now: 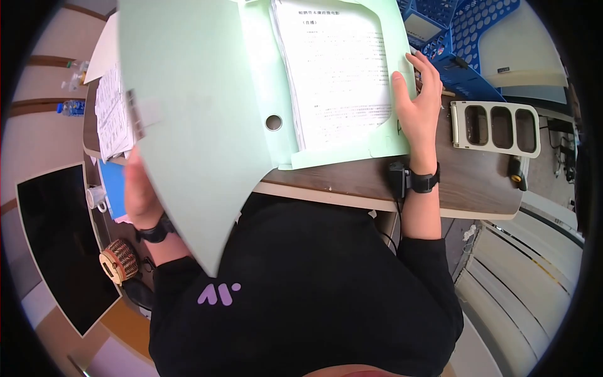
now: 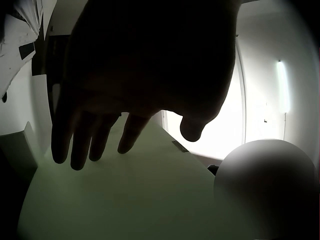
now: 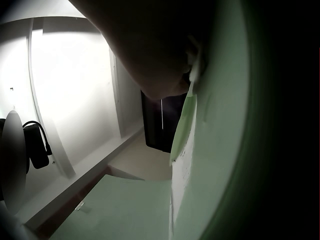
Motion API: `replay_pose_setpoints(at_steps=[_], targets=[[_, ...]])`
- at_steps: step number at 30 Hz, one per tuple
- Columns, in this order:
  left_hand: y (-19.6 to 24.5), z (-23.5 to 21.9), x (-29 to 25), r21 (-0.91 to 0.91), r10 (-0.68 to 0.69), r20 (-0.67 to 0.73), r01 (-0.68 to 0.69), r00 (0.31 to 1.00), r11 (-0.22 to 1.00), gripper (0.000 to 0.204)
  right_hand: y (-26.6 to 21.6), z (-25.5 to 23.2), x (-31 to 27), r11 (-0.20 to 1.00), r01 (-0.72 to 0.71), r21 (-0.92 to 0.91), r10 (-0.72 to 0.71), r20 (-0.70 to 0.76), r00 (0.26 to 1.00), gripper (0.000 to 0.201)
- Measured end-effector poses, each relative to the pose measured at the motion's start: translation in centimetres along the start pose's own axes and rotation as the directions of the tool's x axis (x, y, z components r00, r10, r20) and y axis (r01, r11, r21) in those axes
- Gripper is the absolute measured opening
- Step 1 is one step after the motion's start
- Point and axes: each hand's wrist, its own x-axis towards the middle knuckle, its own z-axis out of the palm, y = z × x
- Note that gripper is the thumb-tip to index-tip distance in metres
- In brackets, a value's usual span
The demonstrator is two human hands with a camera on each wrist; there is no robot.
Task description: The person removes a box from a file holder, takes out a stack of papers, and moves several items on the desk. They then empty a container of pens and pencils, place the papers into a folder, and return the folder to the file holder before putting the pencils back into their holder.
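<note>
A pale green file box (image 1: 282,135) lies with its lid raised, a stack of printed paper (image 1: 342,81) inside it. The lid (image 1: 195,107) stands tilted toward the body on the left. My left hand (image 1: 141,191) is behind this lid, partly hidden by it. In the left wrist view, the left hand (image 2: 150,65) is dark, with straight, spread fingers over the lid's outer face (image 2: 115,195). At the box's right edge my right hand (image 1: 419,107) holds the side, thumb on the green flap (image 1: 397,103) and fingers around the outside.
Loose printed sheets (image 1: 113,113) lie left of the lid. Blue plastic baskets (image 1: 465,53) stand at the back right, near a cream three-slot rack (image 1: 499,129). A white mug (image 1: 96,198) and a black monitor (image 1: 66,245) are on the left. The wooden desk's front edge (image 1: 358,202) runs before the body.
</note>
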Motion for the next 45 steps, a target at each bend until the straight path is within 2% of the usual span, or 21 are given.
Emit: replay_pose_setpoints(at_steps=[3,5,8,11,14,17,18,20,22,24,26,27,30,31,34,35,38,40,41,44,45], targets=[[0.1,1.3,2.0,0.355,-0.187,0.045,0.160,0.981,0.921,0.057,-0.6,-0.5,-0.1,0.997,-0.023,0.073,0.026,-0.045,0.999,0.035],[0.9,5.9,3.2,0.398,-0.284,-0.046,0.278,0.958,0.874,0.059,-0.6,-0.7,-0.1,0.994,0.002,0.114,0.008,-0.086,0.996,0.031],[0.0,8.4,4.3,0.361,-0.278,-0.024,0.268,0.960,0.893,0.070,-0.7,-0.9,0.2,0.975,0.142,0.170,-0.111,-0.180,0.977,0.028],[-2.9,7.4,5.0,0.374,-0.259,0.054,0.221,0.964,0.901,0.089,-2.6,-2.0,0.3,0.920,0.047,0.389,-0.048,-0.009,0.999,0.025],[-3.6,7.7,5.9,0.421,-0.249,0.057,0.203,0.967,0.884,0.106,-5.1,-3.9,1.1,0.690,-0.146,0.709,-0.010,0.211,0.978,0.025],[-4.2,9.0,6.5,0.471,-0.106,0.064,0.064,0.992,0.880,0.104,-6.3,-6.1,2.5,0.641,-0.204,0.740,-0.124,0.362,0.924,0.043],[-4.2,9.4,6.7,0.564,-0.086,0.079,0.026,0.993,0.826,0.103,-6.8,-6.7,2.9,0.617,-0.226,0.754,-0.164,0.404,0.900,0.046],[-4.2,10.2,7.1,0.724,-0.049,0.118,-0.052,0.992,0.688,0.102,-7.4,-7.5,3.5,0.577,-0.288,0.765,-0.155,0.448,0.880,0.052],[-4.2,11.7,7.4,0.741,-0.033,0.096,-0.049,0.995,0.670,0.098,-7.8,-8.2,4.0,0.527,-0.362,0.769,-0.110,0.484,0.868,0.052],[-3.9,12.7,7.9,0.806,-0.049,0.097,-0.050,0.994,0.590,0.096,-8.1,-8.9,4.9,0.686,-0.364,0.631,-0.066,0.552,0.832,0.045],[-3.8,13.1,8.2,0.816,-0.055,0.108,-0.057,0.993,0.576,0.092,-8.1,-9.2,6.0,0.813,-0.348,0.466,-0.006,0.605,0.796,0.039],[-4.1,13.0,8.3,0.821,-0.053,0.113,-0.063,0.992,0.567,0.092,-7.3,-8.6,6.0,0.809,-0.358,0.465,0.009,0.600,0.800,0.033],[-4.0,12.7,8.5,0.846,-0.060,0.138,-0.087,0.989,0.526,0.092,-4.7,-7.9,6.0,0.855,-0.413,0.312,0.087,0.700,0.709,0.034],[-3.9,12.7,8.5,0.854,-0.065,0.149,-0.095,0.987,0.511,0.092,-4.0,-7.4,5.8,0.847,-0.428,0.316,0.103,0.692,0.714,0.034],[-4.7,12.5,8.3,0.789,-0.031,0.077,-0.042,0.997,0.613,0.094,-1.4,-5.6,5.2,0.850,-0.380,0.364,0.089,0.612,0.786,0.032],[-5.0,12.4,8.2,0.716,-0.052,0.027,0.017,0.998,0.697,0.093,-1.4,-5.2,4.8,0.853,-0.394,0.341,0.139,0.579,0.804,0.030],[-6.2,11.7,8.3,0.446,-0.171,-0.063,0.181,0.983,0.876,0.087,0.1,-3.5,4.0,0.933,-0.152,0.326,0.045,0.314,0.948,0.029],[-7.0,11.0,8.4,0.252,-0.293,-0.041,0.294,0.955,0.922,0.080,0.1,-3.7,4.0,0.902,-0.218,0.372,0.080,0.352,0.932,0.030],[-7.7,10.4,8.5,0.247,-0.322,0.053,0.300,0.945,0.922,0.070,0.0,-3.8,3.9,0.885,-0.251,0.393,0.096,0.373,0.923,0.031],[-8.4,10.8,8.7,0.145,-0.454,0.082,0.440,0.887,0.886,0.067,-1.6,-5.5,4.4,0.753,-0.490,0.439,0.143,0.617,0.774,0.033],[-8.8,10.6,8.8,0.032,-0.446,0.129,0.446,0.885,0.894,0.070,-3.5,-6.3,4.0,0.720,-0.486,0.495,0.098,0.621,0.778,0.034]])
